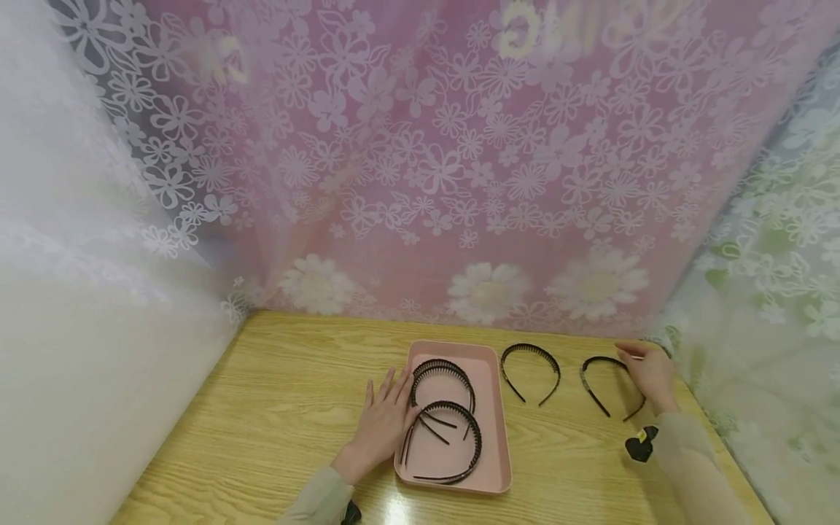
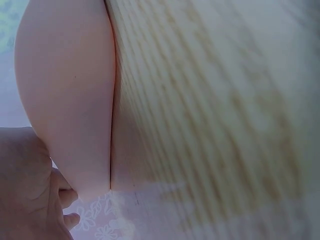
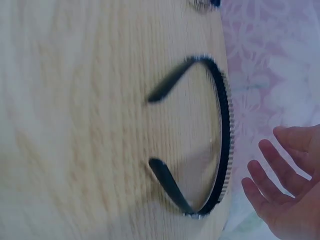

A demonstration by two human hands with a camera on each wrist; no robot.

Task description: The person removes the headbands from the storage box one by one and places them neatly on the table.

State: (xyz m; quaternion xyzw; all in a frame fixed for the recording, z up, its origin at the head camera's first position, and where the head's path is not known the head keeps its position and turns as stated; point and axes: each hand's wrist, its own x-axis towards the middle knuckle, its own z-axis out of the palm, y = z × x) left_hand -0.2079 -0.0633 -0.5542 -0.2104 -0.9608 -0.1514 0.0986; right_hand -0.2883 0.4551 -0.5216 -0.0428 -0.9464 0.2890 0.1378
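My left hand point(image 1: 379, 429) rests with straight, spread fingers on the left rim of a pink tray point(image 1: 487, 379); the left wrist view has the tray's outer wall point(image 2: 70, 95) close up. Inside the tray, a toothed black headband point(image 1: 477, 441) lies at the front, overlapping other black headbands point(image 1: 470, 390) behind it. My right hand point(image 1: 651, 373) is over the right side of another black headband point(image 1: 600, 358) at the far right. In the right wrist view this headband point(image 3: 226, 135) lies on the table, and the loosely spread fingers hold nothing.
One more black headband point(image 1: 529, 345) lies on the wooden table point(image 1: 262, 415), between the tray and the right-hand headband. A pink flowered curtain point(image 1: 420, 182) hangs along the table's back edge, with pale sheets at both sides. A black object point(image 1: 639, 445) is at the right wrist.
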